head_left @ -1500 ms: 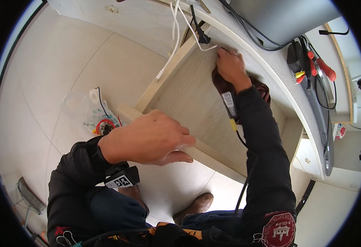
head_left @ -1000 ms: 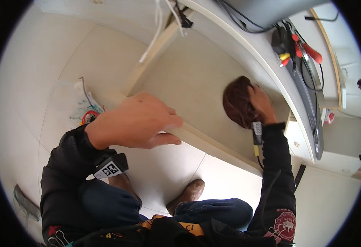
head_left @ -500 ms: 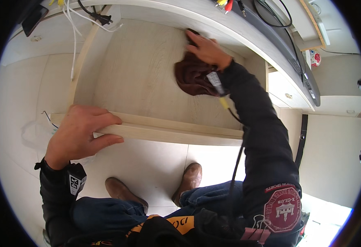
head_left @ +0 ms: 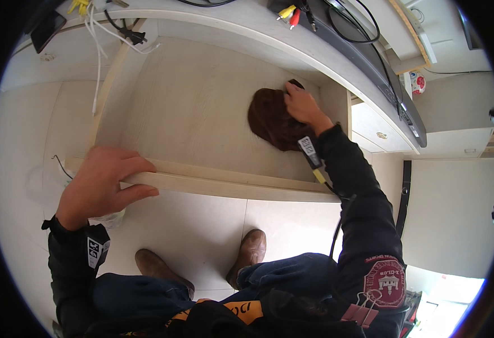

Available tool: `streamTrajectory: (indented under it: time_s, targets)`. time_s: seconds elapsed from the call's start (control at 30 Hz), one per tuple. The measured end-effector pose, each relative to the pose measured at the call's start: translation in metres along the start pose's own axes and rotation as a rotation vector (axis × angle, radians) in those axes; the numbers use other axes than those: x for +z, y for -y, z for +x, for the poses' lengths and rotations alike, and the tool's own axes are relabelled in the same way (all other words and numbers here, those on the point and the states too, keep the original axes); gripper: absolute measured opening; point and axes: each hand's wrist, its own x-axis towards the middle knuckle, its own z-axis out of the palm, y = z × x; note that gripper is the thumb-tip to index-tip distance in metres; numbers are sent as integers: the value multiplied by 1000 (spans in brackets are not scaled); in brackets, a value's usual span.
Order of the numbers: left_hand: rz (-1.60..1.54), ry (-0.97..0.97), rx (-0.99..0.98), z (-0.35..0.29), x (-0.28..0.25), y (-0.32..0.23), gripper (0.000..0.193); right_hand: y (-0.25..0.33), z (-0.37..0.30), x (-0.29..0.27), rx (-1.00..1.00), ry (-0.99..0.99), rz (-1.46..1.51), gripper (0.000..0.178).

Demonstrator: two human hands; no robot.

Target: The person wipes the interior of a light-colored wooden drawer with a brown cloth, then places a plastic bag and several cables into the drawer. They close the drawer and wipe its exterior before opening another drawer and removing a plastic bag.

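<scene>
Pale floor tiles (head_left: 27, 141) fill the left of the view, with white cables (head_left: 98, 62) hanging down beside a light wooden shelf (head_left: 190, 107) that runs across the middle. The left hand (head_left: 103, 183) lies flat over the shelf's front edge (head_left: 230, 185), fingers spread along it and thumb below, pressing rather than closed round anything. Further right, the right hand (head_left: 303, 107) presses a dark brown cloth (head_left: 269, 118) against the shelf's far right corner, fingers bent over the bunched fabric. The cloth is a rounded wad with no clear long axis. Above, a curved counter (head_left: 292, 42) carries a long dark device (head_left: 371, 62) and coloured plugs (head_left: 292, 14). No containers are visible.
</scene>
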Motion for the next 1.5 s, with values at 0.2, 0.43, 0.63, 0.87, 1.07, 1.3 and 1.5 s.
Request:
streamTrajectory:
  time_s: [0.2,0.43,0.63,0.87,1.07,1.3,1.5]
  targets:
    - [-29,-5,-18,-2,0,-4,28,0,24,-19,373,46,-281,39]
    - [-37,-46,41,-5,4,4,26,-34,7,-36,71,433,-523,42]
    - [-74,-19,14,-4,8,7,26,13,-35,-73,385,611,-163,77]
    - [35,-22,-11,-3,8,3,31,44,-96,-107,486,587,354,67]
    - [91,34,-70,3,8,5,41,49,-107,-201,198,-45,405,28]
    - [157,104,-11,-21,5,17,60,73,-160,-186,-60,390,334,23]
    - [194,128,-66,-28,4,17,58,68,-162,-162,243,816,404,16]
